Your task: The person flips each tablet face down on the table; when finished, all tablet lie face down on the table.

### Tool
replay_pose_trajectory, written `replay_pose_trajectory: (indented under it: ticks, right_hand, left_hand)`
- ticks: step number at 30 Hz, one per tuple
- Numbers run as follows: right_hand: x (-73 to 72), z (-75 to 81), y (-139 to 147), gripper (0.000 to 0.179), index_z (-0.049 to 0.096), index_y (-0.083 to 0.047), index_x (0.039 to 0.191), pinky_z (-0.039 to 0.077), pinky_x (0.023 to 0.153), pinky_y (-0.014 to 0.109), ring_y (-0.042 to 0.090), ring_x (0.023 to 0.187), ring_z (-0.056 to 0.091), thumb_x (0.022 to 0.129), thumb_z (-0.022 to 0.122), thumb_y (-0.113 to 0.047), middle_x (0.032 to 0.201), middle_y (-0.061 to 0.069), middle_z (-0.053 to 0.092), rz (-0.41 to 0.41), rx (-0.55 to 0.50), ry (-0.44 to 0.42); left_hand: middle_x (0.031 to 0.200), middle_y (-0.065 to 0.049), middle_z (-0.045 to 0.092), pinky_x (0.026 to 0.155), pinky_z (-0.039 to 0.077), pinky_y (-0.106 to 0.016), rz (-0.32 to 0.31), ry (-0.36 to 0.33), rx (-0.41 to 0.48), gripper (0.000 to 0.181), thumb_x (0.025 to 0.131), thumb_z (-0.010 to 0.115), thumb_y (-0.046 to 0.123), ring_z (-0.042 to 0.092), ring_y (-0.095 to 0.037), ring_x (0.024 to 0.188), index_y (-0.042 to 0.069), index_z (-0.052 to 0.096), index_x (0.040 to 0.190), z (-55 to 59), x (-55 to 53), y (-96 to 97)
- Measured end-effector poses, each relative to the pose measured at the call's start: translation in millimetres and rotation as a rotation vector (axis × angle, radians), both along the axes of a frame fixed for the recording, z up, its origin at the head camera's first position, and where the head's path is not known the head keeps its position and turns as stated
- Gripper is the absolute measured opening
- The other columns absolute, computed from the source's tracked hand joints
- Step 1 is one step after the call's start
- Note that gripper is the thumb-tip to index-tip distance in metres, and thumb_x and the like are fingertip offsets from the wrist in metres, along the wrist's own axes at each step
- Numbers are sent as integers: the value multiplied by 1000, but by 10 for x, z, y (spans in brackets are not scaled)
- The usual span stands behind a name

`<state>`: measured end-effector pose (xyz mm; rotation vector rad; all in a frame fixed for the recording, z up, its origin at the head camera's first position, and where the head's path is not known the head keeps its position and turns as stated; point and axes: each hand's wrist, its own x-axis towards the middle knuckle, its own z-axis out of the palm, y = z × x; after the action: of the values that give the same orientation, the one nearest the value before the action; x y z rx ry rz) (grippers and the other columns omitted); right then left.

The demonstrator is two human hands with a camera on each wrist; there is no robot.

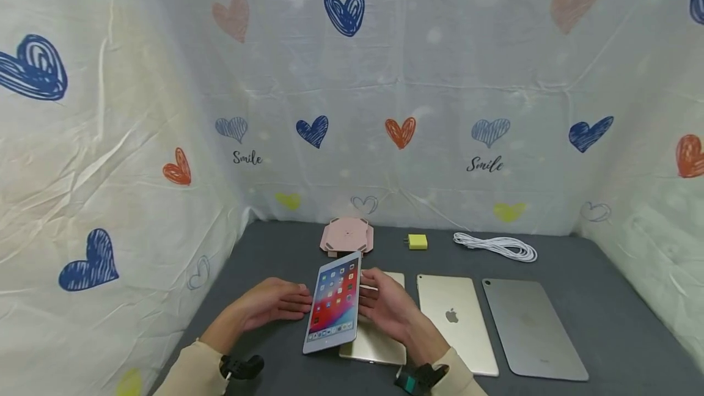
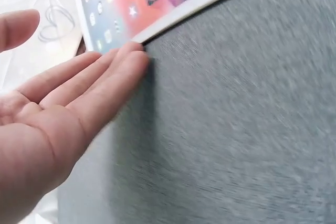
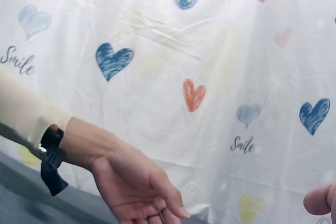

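Observation:
A white-framed tablet (image 1: 332,302) stands tilted between the two hands, its lit screen showing rows of app icons over a red and blue background. On its left, the left hand (image 1: 277,301) has its fingers extended, with the fingertips right at the tablet's edge. The left wrist view shows that hand (image 2: 63,114) palm up, thumb held apart. At the opposite edge is the right hand (image 1: 389,307), fingers fairly straight, their tips partly hidden behind the tablet; its thumb stays off the screen. Under this hand lies a gold tablet (image 1: 376,344), partly covered.
Right of the hands lie another gold tablet (image 1: 459,322), back up, and a grey tablet (image 1: 533,329). Along the back sit a pink octagonal stand (image 1: 347,236), a yellow charger plug (image 1: 417,242) and a coiled white cable (image 1: 497,246). Heart-printed curtains (image 1: 352,78) enclose the grey tabletop (image 1: 286,237).

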<state>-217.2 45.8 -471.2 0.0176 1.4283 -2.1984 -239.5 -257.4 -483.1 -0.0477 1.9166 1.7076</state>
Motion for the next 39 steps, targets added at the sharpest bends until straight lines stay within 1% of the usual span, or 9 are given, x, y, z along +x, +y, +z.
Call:
replay_pose_trajectory:
  ticks: [3,6,10,13,16,21,27,32,39]
  right_hand:
    - [33,57,34,72,32,13,162,37,133,57,41,145,50,112,46,-38,162,34,39,12,1,24]
    - [52,140,67,73,32,13,163,38,132,56,41,145,50,113,44,-39,163,34,37,33,6,60]
    - [53,252,74,71,36,9,164,39,132,56,46,149,48,114,45,-41,167,34,36,40,27,97]
    - [55,302,27,68,39,7,163,40,131,57,51,151,48,114,47,-40,168,34,36,28,38,106]
    - [61,339,-39,65,42,6,161,41,130,57,52,152,47,114,46,-38,167,33,38,23,40,114]
    - [56,397,-163,58,50,6,156,42,130,57,46,147,54,116,41,-34,161,31,42,24,48,147]
    - [56,451,-322,53,53,6,152,43,129,57,41,142,56,115,42,-30,157,26,46,36,31,160]
    - [52,459,-417,48,55,3,148,46,125,60,40,137,58,114,43,-28,152,22,53,33,18,152]
    - [27,410,-452,46,57,1,145,47,123,60,36,130,59,112,45,-29,148,22,53,43,-4,120]
  left_hand:
    - [143,-33,67,105,64,-49,-43,13,28,55,114,58,27,74,-38,126,-19,56,144,117,35,37]
    - [149,-35,62,106,64,-47,-85,43,59,57,114,59,27,70,-42,133,-20,54,146,311,71,111]
    - [147,-31,65,110,62,-47,-131,83,87,57,115,59,27,67,-43,136,-20,54,147,587,87,246]
    - [143,-28,70,113,59,-48,-148,102,100,55,115,58,25,71,-38,133,-19,54,147,747,65,323]
    - [141,-28,71,113,59,-47,-152,113,95,52,115,57,23,73,-35,129,-18,55,147,873,28,374]
    - [141,-29,70,112,60,-47,-154,124,47,47,115,54,20,71,-39,132,-16,57,146,1045,-53,443]
    - [137,-30,71,107,63,-47,-146,118,-24,43,114,54,18,75,-38,125,-16,61,141,1153,-123,489]
    - [135,-28,71,104,65,-45,-143,120,-65,42,114,52,17,77,-35,121,-16,62,138,1172,-136,491]
    - [137,-30,70,102,66,-45,-111,112,-80,43,114,55,19,76,-39,122,-15,62,139,1191,-114,438]
